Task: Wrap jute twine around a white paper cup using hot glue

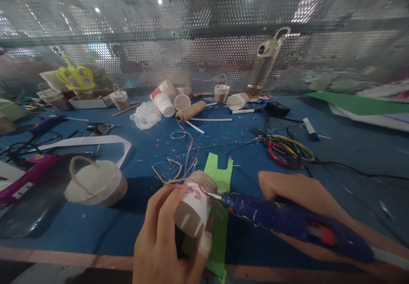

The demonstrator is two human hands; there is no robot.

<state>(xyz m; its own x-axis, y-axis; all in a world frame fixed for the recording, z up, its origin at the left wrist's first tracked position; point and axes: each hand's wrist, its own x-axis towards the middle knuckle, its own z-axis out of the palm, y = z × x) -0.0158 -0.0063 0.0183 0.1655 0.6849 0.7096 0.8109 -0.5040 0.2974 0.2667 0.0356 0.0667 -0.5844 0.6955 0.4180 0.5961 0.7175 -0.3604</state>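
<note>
My left hand is wrapped round a small paper cup with a pink print; brown twine is wound round its far end. My right hand grips a dark blue glue gun, and its metal nozzle touches the side of the cup just below the twine. Loose twine trails from the cup across the blue table to a twine spool. A green paper cut-out lies under the cup.
A finished twine-wrapped cup basket lies at the left. Several white cups, a small basket and a bottle stand at the back by a perforated metal screen. Red and yellow scissors, cables and another glue gun lie around.
</note>
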